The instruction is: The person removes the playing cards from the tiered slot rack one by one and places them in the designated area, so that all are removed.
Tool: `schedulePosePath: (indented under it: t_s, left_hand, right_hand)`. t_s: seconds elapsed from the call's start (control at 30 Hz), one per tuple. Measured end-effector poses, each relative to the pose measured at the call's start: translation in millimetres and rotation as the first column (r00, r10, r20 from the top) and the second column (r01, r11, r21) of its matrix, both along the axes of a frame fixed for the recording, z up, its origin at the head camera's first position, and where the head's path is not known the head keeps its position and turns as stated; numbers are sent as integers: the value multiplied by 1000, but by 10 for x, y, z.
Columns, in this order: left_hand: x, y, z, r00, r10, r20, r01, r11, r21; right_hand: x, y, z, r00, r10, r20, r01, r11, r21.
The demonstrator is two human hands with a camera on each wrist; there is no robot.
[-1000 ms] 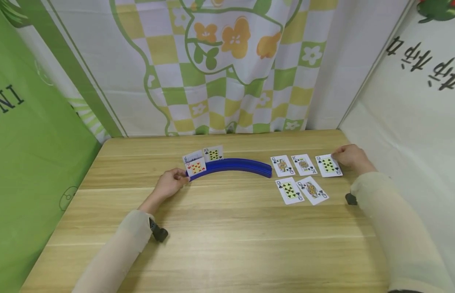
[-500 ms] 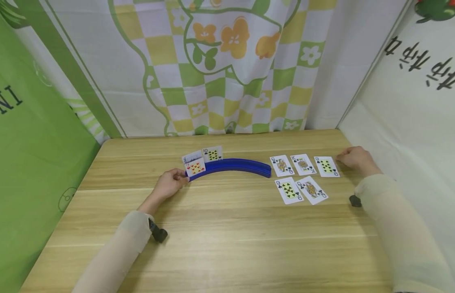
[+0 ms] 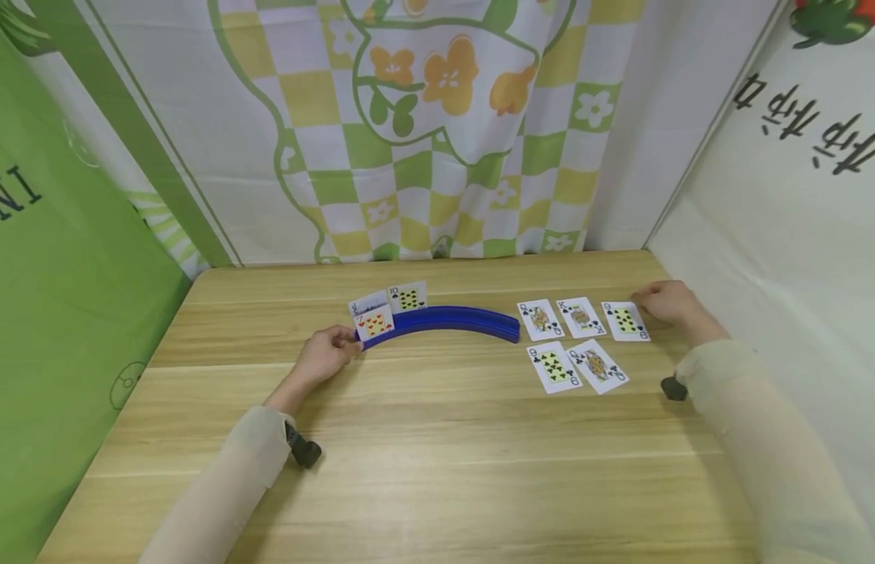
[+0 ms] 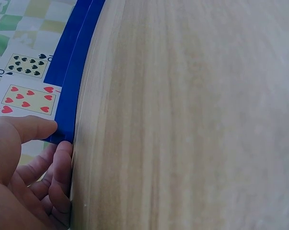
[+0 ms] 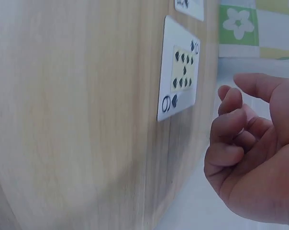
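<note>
Head view shows bare worktop [image 3: 423, 454] nearest, with ample free room between the two sleeves. Farther on, the left hand [image 3: 326, 354] pinches the near end of the curved blue card holder [image 3: 451, 319], thumb and curled fingers on its edge; three cards stand in it, a red seven [image 3: 375, 323] in front. By my judgement most of the rack is yet to be filled. Five cards lie face up to its right in two rows. The right hand [image 3: 664, 302], loosely curled and holding nothing, hovers just beside the nine of spades [image 3: 625, 320], near the worktop's right edge and the white wall.
</note>
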State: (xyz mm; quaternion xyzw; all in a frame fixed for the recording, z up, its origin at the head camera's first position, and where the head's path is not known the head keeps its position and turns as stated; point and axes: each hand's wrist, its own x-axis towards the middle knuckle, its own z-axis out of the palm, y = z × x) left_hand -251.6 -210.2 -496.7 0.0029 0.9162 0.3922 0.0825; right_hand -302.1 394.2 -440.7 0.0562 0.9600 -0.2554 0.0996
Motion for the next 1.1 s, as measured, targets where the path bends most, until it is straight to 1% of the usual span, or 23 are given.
schedulePosePath:
  t_s: [0.07,0.17,0.23,0.3,0.37,0.5,0.7,0.83,1.1]
  left_hand:
    - [2,4,3,1000,4,1,-4,1000,0]
    - [8,10,8,1000,9,7,-9,1000,1]
    - [8,9,8,1000,11,13,-11,1000,1]
    - [1,7,1,1000,12,18,-12,1000,2]
    - [-4,2,-1,1000,12,22,-12,1000,3]
    - [-22,-8,-22,1000,8,22,-8,1000,4]
    - [-22,-2,-18,1000,9,13,-9,1000,-5]
    - [-24,-1,-26,1000,7,12,-7,1000,-3]
    - [-11,-6,-27,1000,12,11,-12,1000,3]
  right_hand:
    - [-30,-16,-23,999,-21,31,23,998,-66]
    - [-70,-38,-50,997,-42,72,54,983,-177]
    - [-78,-74,-48,994,-44,96,66,968,-241]
    - [-75,-117,-39,994,-31,108,60,959,-278]
    - [-68,-177,-17,993,-6,122,42,955,-294]
    - [-68,-313,27,991,36,130,3,957,-289]
    - [-65,-535,45,993,45,109,-7,946,-325]
    - [-23,-698,99,993,64,94,-31,947,-321]
    - [20,-964,193,990,100,96,-58,929,-366]
